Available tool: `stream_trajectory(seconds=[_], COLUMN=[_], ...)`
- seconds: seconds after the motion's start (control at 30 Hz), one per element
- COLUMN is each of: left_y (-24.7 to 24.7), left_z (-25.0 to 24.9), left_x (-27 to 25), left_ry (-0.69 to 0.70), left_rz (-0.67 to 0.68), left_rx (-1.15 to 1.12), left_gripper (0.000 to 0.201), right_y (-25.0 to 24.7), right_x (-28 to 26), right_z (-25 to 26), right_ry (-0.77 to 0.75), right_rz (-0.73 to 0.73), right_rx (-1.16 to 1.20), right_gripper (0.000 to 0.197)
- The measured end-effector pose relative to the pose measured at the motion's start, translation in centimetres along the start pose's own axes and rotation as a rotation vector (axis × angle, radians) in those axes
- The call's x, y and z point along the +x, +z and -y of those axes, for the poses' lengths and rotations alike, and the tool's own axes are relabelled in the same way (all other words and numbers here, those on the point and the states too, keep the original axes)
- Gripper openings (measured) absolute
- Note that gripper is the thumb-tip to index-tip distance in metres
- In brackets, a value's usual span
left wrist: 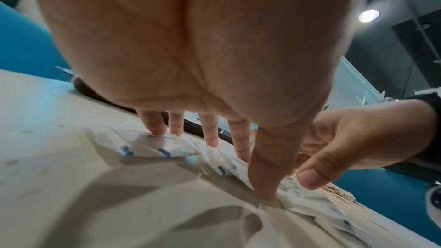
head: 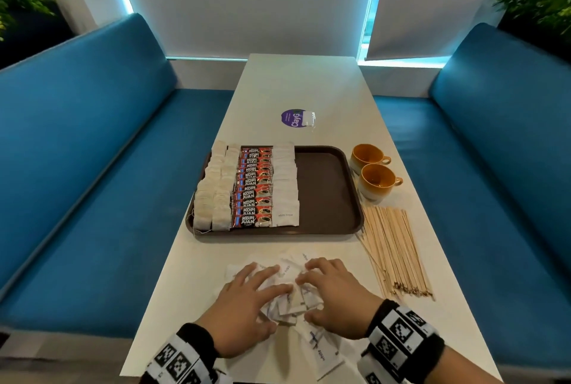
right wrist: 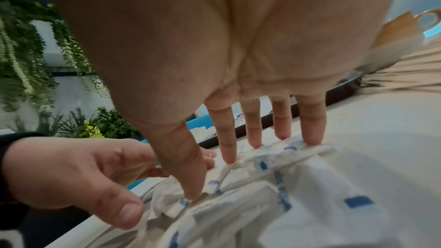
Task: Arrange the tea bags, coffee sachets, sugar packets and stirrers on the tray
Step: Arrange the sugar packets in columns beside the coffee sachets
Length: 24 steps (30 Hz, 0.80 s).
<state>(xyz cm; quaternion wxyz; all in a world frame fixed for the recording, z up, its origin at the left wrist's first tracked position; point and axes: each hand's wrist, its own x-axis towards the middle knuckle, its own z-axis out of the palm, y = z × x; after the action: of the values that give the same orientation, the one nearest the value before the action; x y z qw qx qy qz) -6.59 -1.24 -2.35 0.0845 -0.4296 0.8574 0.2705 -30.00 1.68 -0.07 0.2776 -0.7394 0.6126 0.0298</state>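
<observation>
On the dark brown plastic tray (head: 327, 192), rows ran left to right: pale paper tea bags (head: 213, 195), red-and-black coffee sachets (head: 253, 189), white sugar packets (head: 285, 186) — the right part bare, probably kept for the thin wooden stirrers (head: 395, 254) lying on the white table (head: 302, 87). Nearer, the left hand (head: 244, 306) and right hand (head: 333, 297) pressed spread, nearly straight fingers on a loose heap of white sugar packets (head: 293, 300) — apparently gathering it, gripping nothing
</observation>
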Motion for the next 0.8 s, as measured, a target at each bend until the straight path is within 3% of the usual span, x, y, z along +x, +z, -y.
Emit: stream_trajectory(seconds=[0.1,0.23,0.33,0.4,0.5,0.7,0.8], left_y=[0.5,0.3,-0.2,-0.2,-0.2,-0.7,-0.7], left_z=[0.1,-0.5,-1.1,-1.4,-1.9,-2.5,-2.8], left_x=[-0.5,0.0,0.6,1.1,1.9,2.5,2.5], left_ry=[-0.011,-0.034,-0.06,-0.084,-0.114,-0.141,-0.148], left_rz=[-0.067,-0.257,-0.302,-0.27,-0.252,-0.29,-0.298], left_rx=[-0.059,-0.181,-0.2,-0.189,-0.189,-0.324,-0.358], left_gripper=[0.06,0.045,0.05,0.059,0.062,0.029,0.026], right_y=[0.0,-1.0,-2.0,-2.3,-1.7,-0.8,-0.8], right_x=[0.3,0.5,0.8,1.2,1.8,2.6,2.8], right_z=[0.2,-0.3,-1.1,-1.6,-1.8,-1.7,-1.7], right_ry=[-0.019,-0.006,0.098,0.175,0.241,0.297,0.308], right_rz=[-0.017,-0.119,-0.231,-0.251,-0.187,-0.152,-0.155], right_rx=[0.05,0.218,0.255,0.265,0.208,0.182,0.249], right_gripper=[0.056,0.037,0.029,0.033,0.057,0.073,0.07])
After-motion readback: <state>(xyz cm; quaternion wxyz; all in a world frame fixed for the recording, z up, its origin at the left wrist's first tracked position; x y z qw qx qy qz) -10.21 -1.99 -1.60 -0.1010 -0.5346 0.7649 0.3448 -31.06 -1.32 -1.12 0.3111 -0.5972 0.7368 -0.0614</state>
